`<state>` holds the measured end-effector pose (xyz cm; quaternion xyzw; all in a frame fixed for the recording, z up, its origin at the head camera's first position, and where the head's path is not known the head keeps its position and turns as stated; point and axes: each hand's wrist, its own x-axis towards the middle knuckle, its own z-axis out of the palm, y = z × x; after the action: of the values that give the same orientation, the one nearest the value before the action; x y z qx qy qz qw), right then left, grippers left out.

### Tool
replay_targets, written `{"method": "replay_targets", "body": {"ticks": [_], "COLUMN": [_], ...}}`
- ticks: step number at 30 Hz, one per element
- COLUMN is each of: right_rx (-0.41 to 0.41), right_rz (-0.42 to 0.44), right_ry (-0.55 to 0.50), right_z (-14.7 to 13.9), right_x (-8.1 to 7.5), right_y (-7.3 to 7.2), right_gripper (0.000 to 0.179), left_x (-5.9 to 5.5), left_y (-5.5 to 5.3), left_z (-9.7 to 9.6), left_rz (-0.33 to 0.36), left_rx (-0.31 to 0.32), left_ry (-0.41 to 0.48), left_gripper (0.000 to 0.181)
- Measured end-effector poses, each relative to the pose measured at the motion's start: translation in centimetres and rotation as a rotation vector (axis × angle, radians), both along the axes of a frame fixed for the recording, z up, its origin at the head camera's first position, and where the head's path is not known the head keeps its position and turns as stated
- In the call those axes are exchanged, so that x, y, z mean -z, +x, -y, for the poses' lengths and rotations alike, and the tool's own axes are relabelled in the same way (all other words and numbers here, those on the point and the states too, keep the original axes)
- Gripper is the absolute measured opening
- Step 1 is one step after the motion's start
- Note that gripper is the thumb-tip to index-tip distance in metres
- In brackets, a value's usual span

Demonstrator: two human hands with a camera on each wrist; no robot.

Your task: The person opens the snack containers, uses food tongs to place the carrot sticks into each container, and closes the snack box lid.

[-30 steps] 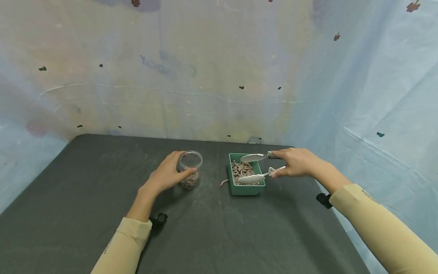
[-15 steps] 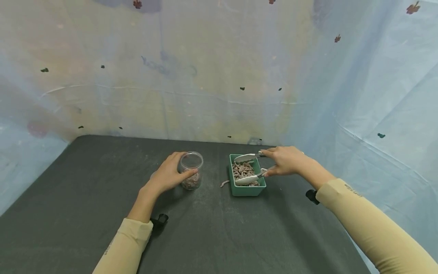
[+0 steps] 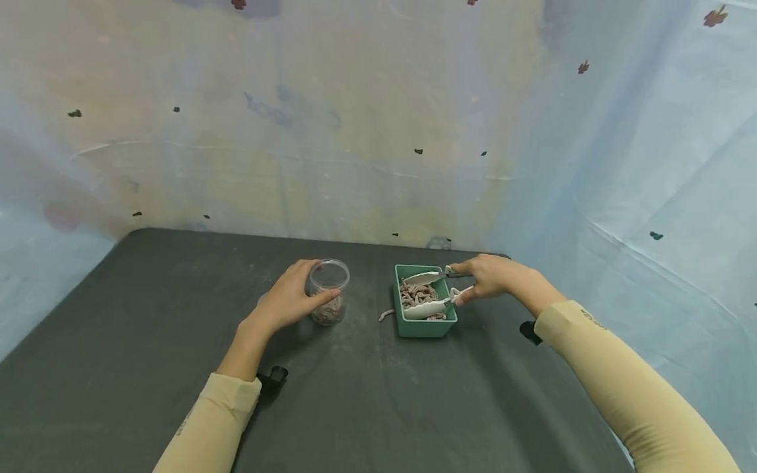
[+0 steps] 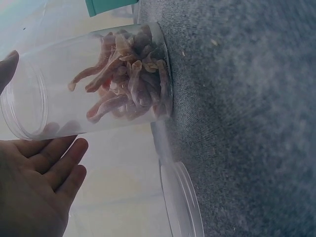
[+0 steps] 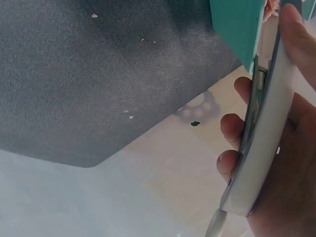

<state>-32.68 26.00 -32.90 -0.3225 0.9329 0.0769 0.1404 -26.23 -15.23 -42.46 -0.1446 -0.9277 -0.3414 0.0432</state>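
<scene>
My left hand point(image 3: 290, 295) holds a clear plastic jar point(image 3: 327, 289) near its rim, thumb on one side and fingers on the other. The jar stands upright, uncapped, with several brownish, stick-like pieces point(image 4: 131, 81) heaped in its lower part. My right hand point(image 3: 499, 274) grips a pair of tongs point(image 3: 427, 309) with white tips. Those tips are spread apart inside a green rectangular box point(image 3: 427, 330), over a heap of similar brownish pieces point(image 3: 417, 294). Whether the tips pinch any piece cannot be told. In the right wrist view, fingers and thumb wrap the tongs' pale handle point(image 5: 269, 133).
One loose piece point(image 3: 386, 315) lies on the dark table point(image 3: 367, 407) just left of the box. A clear round lid point(image 4: 183, 202) rests on the table beside the jar in the left wrist view. Behind the table hangs a pale plastic sheet point(image 3: 355, 118).
My right hand has moved left with the tongs, and their tips have gone lower and farther into the green box. The left hand and jar have stayed in place.
</scene>
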Motion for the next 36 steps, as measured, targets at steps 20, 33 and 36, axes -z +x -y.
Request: {"method": "replay_targets", "body": {"ticks": [20, 33, 36], "right_rx": [0.025, 0.076, 0.098], "right_rz": [-0.117, -0.175, -0.166], "right_ry": [-0.116, -0.256, -0.3], "right_z": [-0.6, -1.5, -1.9], "right_x": [0.7, 1.8, 2.0], "right_y": [0.4, 1.6, 1.9], "right_gripper": [0.071, 0.064, 0.064], "left_x": [0.0, -0.1, -0.1], "left_y": [-0.1, 0.0, 0.0], "left_z": [0.3, 0.3, 0.3], "left_rz": [0.006, 0.01, 0.012], "left_rx": [-0.01, -0.012, -0.011], "left_ry": [0.009, 0.012, 0.011], "left_gripper": [0.093, 0.092, 0.092]}}
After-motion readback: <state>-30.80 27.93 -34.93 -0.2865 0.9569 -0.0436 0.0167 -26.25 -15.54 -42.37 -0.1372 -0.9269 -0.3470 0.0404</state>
